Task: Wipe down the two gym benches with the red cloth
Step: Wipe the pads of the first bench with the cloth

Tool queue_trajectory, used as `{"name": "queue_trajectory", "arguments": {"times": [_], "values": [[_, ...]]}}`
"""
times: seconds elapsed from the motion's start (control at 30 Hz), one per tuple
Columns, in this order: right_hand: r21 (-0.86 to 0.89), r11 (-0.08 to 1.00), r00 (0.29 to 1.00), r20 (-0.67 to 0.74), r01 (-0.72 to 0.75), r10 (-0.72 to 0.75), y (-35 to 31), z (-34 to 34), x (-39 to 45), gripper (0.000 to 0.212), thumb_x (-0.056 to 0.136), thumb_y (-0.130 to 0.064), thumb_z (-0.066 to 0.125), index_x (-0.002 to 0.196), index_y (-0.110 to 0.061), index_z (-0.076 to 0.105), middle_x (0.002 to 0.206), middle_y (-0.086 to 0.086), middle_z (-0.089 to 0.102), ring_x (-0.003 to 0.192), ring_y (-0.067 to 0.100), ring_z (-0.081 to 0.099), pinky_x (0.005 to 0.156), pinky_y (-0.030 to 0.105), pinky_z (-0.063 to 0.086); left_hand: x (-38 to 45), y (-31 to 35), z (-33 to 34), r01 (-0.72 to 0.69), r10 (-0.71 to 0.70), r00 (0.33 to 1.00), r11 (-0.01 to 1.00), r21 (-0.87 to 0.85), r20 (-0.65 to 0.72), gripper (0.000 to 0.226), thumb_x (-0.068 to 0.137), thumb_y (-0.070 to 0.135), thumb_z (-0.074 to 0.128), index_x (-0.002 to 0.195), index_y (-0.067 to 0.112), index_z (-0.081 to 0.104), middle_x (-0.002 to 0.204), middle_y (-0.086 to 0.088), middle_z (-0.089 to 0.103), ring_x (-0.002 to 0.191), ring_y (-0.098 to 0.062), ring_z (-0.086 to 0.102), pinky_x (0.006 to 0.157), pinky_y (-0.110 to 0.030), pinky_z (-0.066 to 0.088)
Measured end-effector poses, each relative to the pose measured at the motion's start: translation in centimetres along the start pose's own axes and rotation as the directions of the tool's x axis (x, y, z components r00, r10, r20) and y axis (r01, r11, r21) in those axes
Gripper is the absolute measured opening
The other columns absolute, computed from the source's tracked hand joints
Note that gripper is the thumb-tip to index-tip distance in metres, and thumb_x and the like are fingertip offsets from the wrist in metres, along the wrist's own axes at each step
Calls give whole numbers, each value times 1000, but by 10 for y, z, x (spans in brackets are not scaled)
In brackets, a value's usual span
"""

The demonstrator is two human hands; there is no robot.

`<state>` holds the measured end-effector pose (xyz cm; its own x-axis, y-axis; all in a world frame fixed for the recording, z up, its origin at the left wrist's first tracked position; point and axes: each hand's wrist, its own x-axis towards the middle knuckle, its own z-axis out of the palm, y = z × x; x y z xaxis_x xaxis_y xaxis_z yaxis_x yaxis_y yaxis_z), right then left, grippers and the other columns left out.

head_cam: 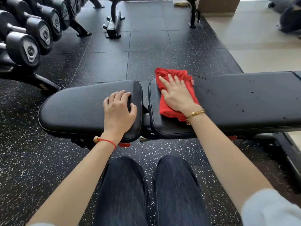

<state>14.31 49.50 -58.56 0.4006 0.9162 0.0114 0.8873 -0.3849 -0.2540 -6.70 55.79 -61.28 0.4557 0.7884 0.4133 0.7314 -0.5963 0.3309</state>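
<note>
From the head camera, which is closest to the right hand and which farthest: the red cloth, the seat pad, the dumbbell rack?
1. Red cloth: directly under the right hand.
2. Seat pad: just left, across the gap.
3. Dumbbell rack: far left, on the floor beyond.

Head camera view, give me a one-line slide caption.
Right hand presses a red cloth flat on the gym bench back pad; left hand braces the seat pad.
</note>
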Motion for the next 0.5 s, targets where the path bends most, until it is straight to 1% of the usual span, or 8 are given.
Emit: {"name": "queue_trajectory", "arguments": {"times": [0.13, 0.23, 0.3, 0.37, 0.5], "values": [[0, 987, 987, 6, 159, -159, -29, 10, -27, 53, 101, -32, 36, 153, -33, 24, 164, 5, 8, 151, 27, 4, 122, 41, -3, -1, -1, -1, 1, -1, 1000, 1000, -20, 0, 38, 88, 27, 54, 123, 15, 63, 132, -4, 61, 127, -25, 50, 111, -47, 32], [6, 979, 979, -26, 202, -202, -22, 10, -58, 52, 101, -30, 36, 152, -33, 25, 163, 3, 12, 151, 25, 7, 122, 39, -1, 0, -4, -1, -1, 1, 1000, 999, -32, 5, 38, 89, 28, 55, 124, 16, 62, 133, -3, 60, 128, -24, 49, 111, -45, 31], [25, 983, 982, -68, 181, -179, -7, 8, -76, 53, 101, -29, 37, 153, -33, 24, 163, 3, 15, 151, 24, 10, 123, 38, 1, -1, -5, -1, -4, 4, 1000, 999, -33, 8, 38, 89, 29, 54, 124, 17, 62, 134, -2, 60, 128, -23, 49, 111, -45, 31], [35, 992, 989, -89, 122, -118, 9, 4, -83, 54, 101, -28, 38, 153, -32, 23, 162, 5, 16, 150, 24, 11, 123, 38, 2, -1, -5, -1, -6, 6, 1000, 999, -38, 10, 39, 89, 30, 53, 125, 17, 62, 133, -2, 60, 128, -23, 49, 112, -45, 31], [22, 999, 997, -62, -43, 44, 30, -4, -53, 55, 102, -29, 35, 154, -30, 18, 163, 10, 11, 151, 27, 8, 122, 39, 0, -1, -4, -1, -5, 5, 1000, 999, -37, 17, 39, 89, 30, 53, 125, 16, 62, 133, -4, 60, 128, -25, 49, 112, -47, 32]]}}
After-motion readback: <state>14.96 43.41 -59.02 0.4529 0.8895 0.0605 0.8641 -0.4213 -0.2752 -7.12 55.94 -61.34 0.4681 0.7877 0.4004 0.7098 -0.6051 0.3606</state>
